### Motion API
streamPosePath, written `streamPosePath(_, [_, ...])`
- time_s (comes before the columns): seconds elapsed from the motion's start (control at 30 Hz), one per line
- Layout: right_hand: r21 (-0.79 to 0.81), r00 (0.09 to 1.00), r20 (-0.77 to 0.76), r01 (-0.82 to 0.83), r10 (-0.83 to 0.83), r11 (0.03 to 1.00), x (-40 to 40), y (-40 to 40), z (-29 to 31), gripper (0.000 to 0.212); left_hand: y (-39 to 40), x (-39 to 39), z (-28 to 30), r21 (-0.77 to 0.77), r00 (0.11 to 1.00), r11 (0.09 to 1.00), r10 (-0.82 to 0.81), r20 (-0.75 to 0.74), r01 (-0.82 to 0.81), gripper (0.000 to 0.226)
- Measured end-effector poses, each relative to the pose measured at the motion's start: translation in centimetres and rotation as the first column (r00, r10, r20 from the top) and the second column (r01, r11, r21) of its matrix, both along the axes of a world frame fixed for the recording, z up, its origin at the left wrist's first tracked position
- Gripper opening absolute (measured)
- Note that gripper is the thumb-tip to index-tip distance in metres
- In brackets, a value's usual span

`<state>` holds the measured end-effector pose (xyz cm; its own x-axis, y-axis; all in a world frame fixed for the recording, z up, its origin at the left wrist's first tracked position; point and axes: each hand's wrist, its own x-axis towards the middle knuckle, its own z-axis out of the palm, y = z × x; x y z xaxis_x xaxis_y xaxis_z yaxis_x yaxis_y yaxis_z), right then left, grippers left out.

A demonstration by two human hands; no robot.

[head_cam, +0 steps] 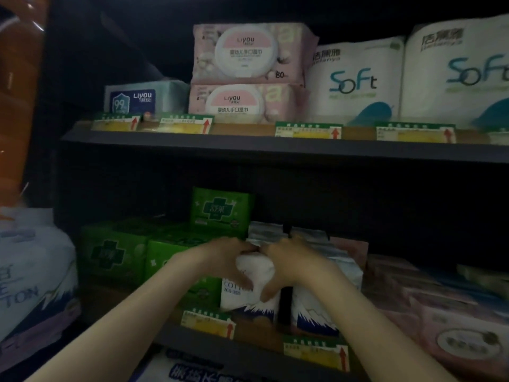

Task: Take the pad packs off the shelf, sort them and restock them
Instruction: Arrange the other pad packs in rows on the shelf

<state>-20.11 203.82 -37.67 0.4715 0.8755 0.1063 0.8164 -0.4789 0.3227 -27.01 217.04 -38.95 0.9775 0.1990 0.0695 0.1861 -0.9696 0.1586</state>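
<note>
A white pad pack (254,268) with a blue mountain print stands at the front of the lower shelf (248,351). My left hand (220,255) grips its top from the left and my right hand (292,257) grips it from the right. A second white pack (316,312) stands just right of it, with more white packs (264,230) behind. Green pad packs (113,252) fill the shelf's left side, one green pack (220,208) stacked higher. Pink packs (454,321) lie to the right.
The upper shelf (248,144) carries a blue wipe pack (143,97), two stacked pink wipe packs (248,73) and white toilet roll packs (358,81). Price tags (206,323) line both shelf edges. A large white pack (33,271) sits at the left, another below (192,373).
</note>
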Motion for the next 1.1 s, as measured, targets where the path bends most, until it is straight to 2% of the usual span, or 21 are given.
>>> streamPosePath(0.07, [-0.014,0.979,-0.201,0.034,-0.036,0.999,0.8,-0.6,1.5,0.074,0.2,0.3,-0.1,0.040,1.000,0.999,-0.010,-0.010,0.010,0.089])
streamPosePath(0.13, [0.000,0.902,-0.424,0.088,-0.080,0.996,2.1,-1.5,3.7,0.076,0.2,0.2,-0.3,0.069,0.999,0.997,-0.037,0.004,0.036,0.089])
streamPosePath(0.2, [0.027,0.869,-0.487,0.120,-0.092,0.992,3.3,-2.4,5.1,0.072,0.5,0.0,-0.6,0.071,0.998,0.996,-0.062,0.027,0.060,0.087])
streamPosePath(0.37, [0.044,0.883,-0.460,0.132,-0.097,0.990,4.6,-2.0,3.5,0.060,1.1,-0.2,-0.8,0.152,0.999,0.987,-0.047,-0.007,0.048,0.095])
streamPosePath(0.47, [0.019,0.905,-0.417,0.102,-0.085,0.995,4.2,-1.1,2.4,0.056,1.5,-0.8,-0.4,0.138,1.000,0.990,-0.013,-0.028,0.017,0.104])
streamPosePath(0.63, [0.000,0.903,-0.427,0.055,-0.050,0.998,3.5,0.8,1.3,0.050,2.7,-1.4,1.4,0.145,0.999,0.989,-0.033,0.018,0.030,0.088])
streamPosePath(0.73, [-0.004,0.897,-0.438,0.066,-0.061,0.998,3.7,1.3,1.8,0.048,2.3,-0.9,2.0,0.269,0.995,0.962,-0.015,-0.100,0.042,0.093])
streamPosePath(0.8, [0.101,0.905,-0.424,0.091,-0.040,0.991,4.0,1.1,3.1,0.042,1.8,-0.7,2.3,0.359,0.978,0.933,0.057,-0.201,0.019,0.100])
streamPosePath(0.87, [0.221,0.930,-0.365,0.126,-0.038,0.967,4.7,0.8,4.5,0.039,1.7,-0.3,2.5,0.368,0.967,0.930,0.093,-0.235,0.000,0.109])
streamPosePath(1.03, [-0.006,0.924,-0.326,0.210,-0.201,0.978,7.3,2.0,3.0,0.048,1.2,0.3,1.3,0.345,0.966,0.936,0.023,-0.257,0.070,0.112])
streamPosePath(1.1, [-0.007,0.915,-0.350,0.212,-0.200,0.977,8.3,2.6,2.5,0.044,1.1,0.4,1.3,0.344,0.972,0.936,0.008,-0.235,0.075,0.111])
